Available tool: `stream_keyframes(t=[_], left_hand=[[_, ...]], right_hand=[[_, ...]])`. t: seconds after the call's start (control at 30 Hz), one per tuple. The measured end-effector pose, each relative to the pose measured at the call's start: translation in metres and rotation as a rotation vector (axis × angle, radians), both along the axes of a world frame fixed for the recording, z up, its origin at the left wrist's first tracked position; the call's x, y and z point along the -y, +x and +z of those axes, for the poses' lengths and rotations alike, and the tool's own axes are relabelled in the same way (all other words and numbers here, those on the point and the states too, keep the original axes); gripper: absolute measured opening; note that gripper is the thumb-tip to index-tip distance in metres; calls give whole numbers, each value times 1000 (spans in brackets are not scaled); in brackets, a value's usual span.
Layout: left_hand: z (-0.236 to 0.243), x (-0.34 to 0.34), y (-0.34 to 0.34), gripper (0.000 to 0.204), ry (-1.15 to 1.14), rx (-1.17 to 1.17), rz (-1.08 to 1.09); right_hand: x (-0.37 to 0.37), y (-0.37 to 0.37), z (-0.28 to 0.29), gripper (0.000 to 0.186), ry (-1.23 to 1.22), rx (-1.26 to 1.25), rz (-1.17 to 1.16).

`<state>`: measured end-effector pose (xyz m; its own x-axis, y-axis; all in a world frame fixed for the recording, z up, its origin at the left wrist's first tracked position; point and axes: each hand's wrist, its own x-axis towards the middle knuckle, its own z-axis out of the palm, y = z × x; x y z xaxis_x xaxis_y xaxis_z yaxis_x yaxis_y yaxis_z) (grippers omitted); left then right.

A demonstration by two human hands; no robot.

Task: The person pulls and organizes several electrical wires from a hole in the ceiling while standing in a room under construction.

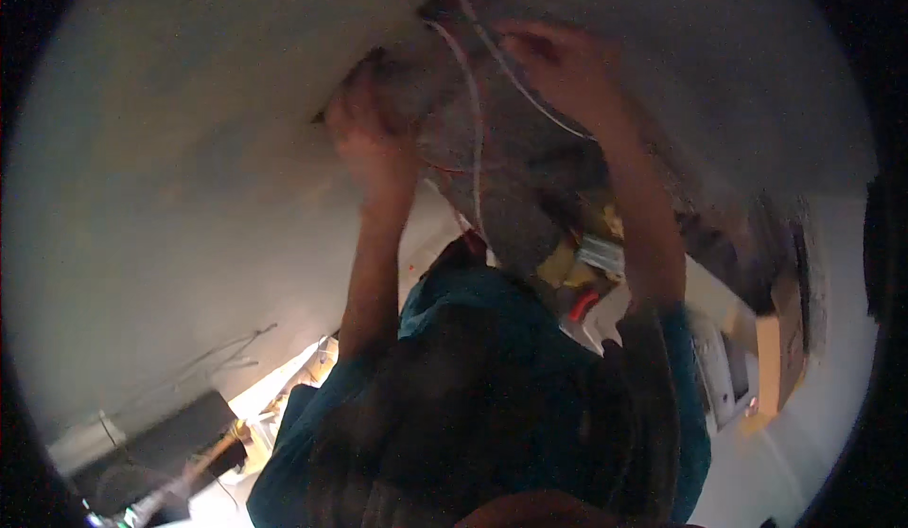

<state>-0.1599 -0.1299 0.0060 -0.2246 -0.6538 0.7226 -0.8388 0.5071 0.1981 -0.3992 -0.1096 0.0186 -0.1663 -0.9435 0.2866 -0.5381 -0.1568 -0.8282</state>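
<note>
My left hand [372,135] reaches up to the left edge of a dim grey surface [449,131], beside a dark gap [367,69]. Its fingers are bent, and their tips blend into the shadow. Farther right, my right hand [560,64] is raised with fingers curled and thumb drawn in; anything between them is too dark to make out. A white cable [515,80] runs down close to that hand's left side. Another pale cable [476,121] hangs between my hands, with thin red wires [452,170] near it. Both pale cables come from a dark opening [452,3] above.
A pale, smooth surface [189,149] spreads across the left. Below at right are a cardboard box [780,348], a red object [584,306] and mixed clutter. A long dark object [161,448] lies at lower left near a bright light [274,386].
</note>
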Motion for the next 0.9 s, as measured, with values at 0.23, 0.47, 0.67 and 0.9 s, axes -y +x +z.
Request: stream_keyframes(t=[0.23,0.47,0.67,0.9], left_hand=[[-12,-1,5,28,-20,-88,-206],[-22,-14,0,32,-69,112,-118],[-7,-15,-12,39,-91,17,-152],[-5,-19,-9,37,54,-68,52]], right_hand=[[26,-2,-25,30,11,-68,176],[48,13,-43,28,-350,163,348],[36,-11,-14,24,189,193,388],[54,3,-23,27,-308,-177,303]])
